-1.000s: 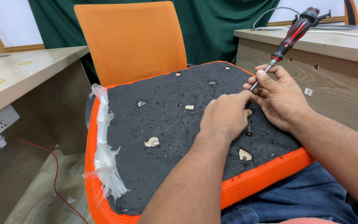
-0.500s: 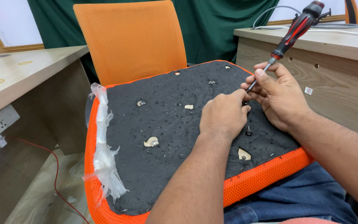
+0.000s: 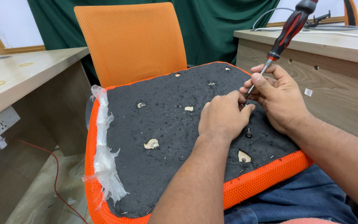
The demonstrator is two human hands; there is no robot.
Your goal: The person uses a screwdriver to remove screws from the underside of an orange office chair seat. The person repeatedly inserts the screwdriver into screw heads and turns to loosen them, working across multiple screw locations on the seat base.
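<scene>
- Both hands meet at one spot on the upturned seat cushion [image 3: 166, 137]: the right hand [image 3: 280, 97] pinches the shaft of the screwdriver [image 3: 284, 33], and the left hand [image 3: 224, 116] is curled narrow at its tip.
- One screw [image 3: 248, 133] just beside them is already in; several torn holes look to be without screws.
- Desk [image 3: 311, 62] stands near on the right; on the left the room is open.

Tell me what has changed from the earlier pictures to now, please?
Very little. The right hand still grips the shaft of the red-and-black screwdriver, whose handle now stands slightly more upright. The left hand stays pinched at the tip. The upturned orange seat cushion with black fabric underside, its torn plastic wrap and the orange mesh backrest have not moved.
</scene>
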